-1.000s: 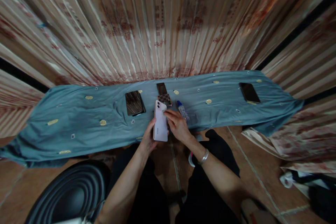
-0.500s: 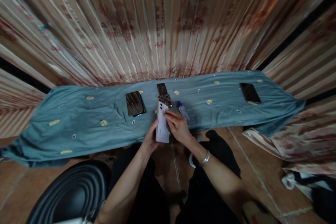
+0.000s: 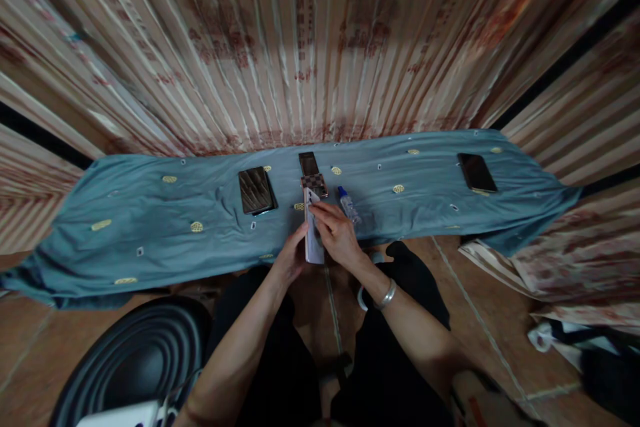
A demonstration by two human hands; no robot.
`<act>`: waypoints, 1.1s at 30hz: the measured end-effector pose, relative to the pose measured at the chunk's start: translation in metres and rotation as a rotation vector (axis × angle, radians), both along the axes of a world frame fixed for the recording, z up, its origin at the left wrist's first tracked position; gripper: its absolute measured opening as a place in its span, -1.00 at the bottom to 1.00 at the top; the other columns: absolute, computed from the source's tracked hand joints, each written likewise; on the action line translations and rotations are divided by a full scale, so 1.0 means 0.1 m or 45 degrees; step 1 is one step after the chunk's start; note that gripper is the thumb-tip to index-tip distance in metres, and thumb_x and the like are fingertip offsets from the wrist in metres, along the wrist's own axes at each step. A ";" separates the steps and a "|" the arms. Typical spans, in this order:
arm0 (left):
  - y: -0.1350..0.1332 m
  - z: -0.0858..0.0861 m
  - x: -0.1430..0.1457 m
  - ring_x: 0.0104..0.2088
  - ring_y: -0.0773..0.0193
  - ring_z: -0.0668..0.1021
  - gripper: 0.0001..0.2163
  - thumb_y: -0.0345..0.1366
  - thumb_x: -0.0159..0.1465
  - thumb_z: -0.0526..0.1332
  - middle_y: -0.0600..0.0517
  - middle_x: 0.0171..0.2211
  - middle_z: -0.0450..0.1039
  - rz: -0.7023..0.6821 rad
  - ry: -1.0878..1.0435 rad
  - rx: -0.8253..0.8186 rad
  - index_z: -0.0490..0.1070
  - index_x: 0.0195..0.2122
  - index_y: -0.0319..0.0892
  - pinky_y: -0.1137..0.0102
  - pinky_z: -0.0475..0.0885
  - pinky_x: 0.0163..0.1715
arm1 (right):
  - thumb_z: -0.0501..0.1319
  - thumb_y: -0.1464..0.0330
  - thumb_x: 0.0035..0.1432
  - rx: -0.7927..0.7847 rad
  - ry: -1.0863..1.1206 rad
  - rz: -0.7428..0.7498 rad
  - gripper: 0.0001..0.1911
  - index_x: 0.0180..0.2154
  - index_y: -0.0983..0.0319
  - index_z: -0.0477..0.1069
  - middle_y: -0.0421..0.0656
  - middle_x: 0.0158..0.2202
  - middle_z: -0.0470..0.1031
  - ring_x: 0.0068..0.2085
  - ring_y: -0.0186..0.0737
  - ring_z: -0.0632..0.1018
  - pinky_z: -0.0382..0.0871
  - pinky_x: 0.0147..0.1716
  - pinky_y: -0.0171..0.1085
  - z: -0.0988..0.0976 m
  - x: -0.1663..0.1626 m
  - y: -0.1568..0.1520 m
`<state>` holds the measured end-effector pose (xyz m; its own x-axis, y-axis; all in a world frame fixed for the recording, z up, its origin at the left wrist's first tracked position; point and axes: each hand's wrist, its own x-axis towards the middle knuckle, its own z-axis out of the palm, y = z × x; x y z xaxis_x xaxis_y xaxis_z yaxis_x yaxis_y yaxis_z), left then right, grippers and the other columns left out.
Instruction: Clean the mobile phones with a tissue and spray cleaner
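My left hand (image 3: 290, 257) grips a white phone (image 3: 312, 233) from the left side, holding it nearly on edge above the near border of a blue cloth (image 3: 150, 227). My right hand (image 3: 336, 232) rests its closed fingers on the upper part of the phone; a small pale wad may sit under the fingertips, too small to name. A silver bangle (image 3: 384, 295) circles my right wrist. Just beyond the phone lies a phone in a checkered case (image 3: 314, 183).
On the cloth lie a dark phone (image 3: 256, 190) to the left, a small blue-capped bottle (image 3: 348, 205) to the right, and another dark phone (image 3: 476, 172) at far right. A striped curtain (image 3: 320, 47) hangs behind. A black ribbed stool (image 3: 130, 360) stands at lower left.
The white phone has been turned from back-facing-up to nearly edge-on. Both hands moved slightly up and right with it.
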<state>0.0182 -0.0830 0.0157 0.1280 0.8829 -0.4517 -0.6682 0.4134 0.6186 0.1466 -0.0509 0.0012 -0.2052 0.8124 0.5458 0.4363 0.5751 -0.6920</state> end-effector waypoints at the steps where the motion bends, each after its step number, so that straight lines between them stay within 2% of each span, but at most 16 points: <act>1: 0.00 0.01 0.00 -0.16 0.12 0.65 -0.79 -0.27 0.21 0.35 -0.05 -0.31 0.64 0.017 0.004 0.008 0.59 -0.18 -0.27 0.32 0.52 -0.06 | 0.08 0.48 0.33 0.012 0.002 0.003 -0.56 0.12 0.08 0.55 -0.09 0.13 0.56 0.13 -0.11 0.55 0.46 0.19 -0.05 0.00 -0.01 -0.02; 4: 0.01 0.05 -0.03 -0.20 0.18 0.65 -0.82 -0.29 0.24 0.32 -0.03 -0.31 0.64 0.067 0.013 0.013 0.59 -0.19 -0.26 0.35 0.51 -0.07 | 0.07 0.50 0.33 0.051 0.010 0.041 -0.55 0.12 0.11 0.54 -0.08 0.13 0.56 0.14 -0.13 0.55 0.47 0.18 -0.09 -0.01 -0.05 -0.08; 7: 0.03 0.08 -0.06 -0.33 0.27 0.63 -0.86 -0.29 0.24 0.33 0.01 -0.35 0.63 0.090 -0.003 -0.030 0.58 -0.25 -0.26 0.39 0.52 -0.16 | 0.06 0.48 0.35 0.081 0.015 0.091 -0.57 0.11 0.14 0.55 -0.04 0.11 0.57 0.12 -0.13 0.56 0.50 0.15 -0.10 0.01 -0.07 -0.16; 12: 0.07 0.13 -0.10 -0.46 0.34 0.58 -0.87 -0.32 0.30 0.27 0.04 -0.44 0.59 0.144 -0.039 -0.073 0.56 -0.32 -0.28 0.45 0.49 -0.31 | 0.06 0.48 0.35 0.070 0.007 0.126 -0.57 0.11 0.06 0.54 -0.10 0.08 0.59 0.10 -0.16 0.57 0.51 0.13 -0.10 0.04 -0.09 -0.26; 22: 0.14 0.06 -0.17 -0.47 0.36 0.57 -0.88 -0.30 0.26 0.30 0.06 -0.45 0.60 0.258 -0.021 0.009 0.57 -0.33 -0.25 0.48 0.45 -0.31 | 0.12 0.42 0.38 0.061 0.073 0.242 -0.68 0.02 0.10 0.59 -0.06 0.03 0.63 0.04 -0.15 0.61 0.52 0.10 -0.09 0.16 -0.09 -0.43; 28: 0.16 0.03 -0.17 -0.51 0.36 0.55 -0.86 -0.25 0.23 0.33 0.09 -0.47 0.59 0.234 0.000 0.066 0.56 -0.35 -0.24 0.46 0.46 -0.34 | 0.20 0.38 0.36 0.055 0.099 0.208 -0.79 -0.07 0.11 0.60 -0.10 -0.04 0.66 -0.02 -0.20 0.64 0.53 0.07 -0.16 0.21 -0.10 -0.49; 33: 0.17 0.02 -0.13 -0.52 0.37 0.54 -0.82 -0.24 0.27 0.27 0.07 -0.49 0.59 0.230 -0.035 0.027 0.56 -0.33 -0.26 0.48 0.45 -0.34 | 0.20 0.36 0.37 0.089 -0.006 0.180 -0.79 -0.05 0.12 0.58 -0.08 -0.04 0.65 0.00 -0.16 0.62 0.54 0.06 -0.13 0.18 -0.10 -0.47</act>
<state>0.0050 -0.0656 0.0175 -0.0218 0.9019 -0.4314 -0.7472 0.2720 0.6064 0.1363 -0.0981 0.0196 -0.3177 0.7353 0.5986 0.3508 0.6777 -0.6463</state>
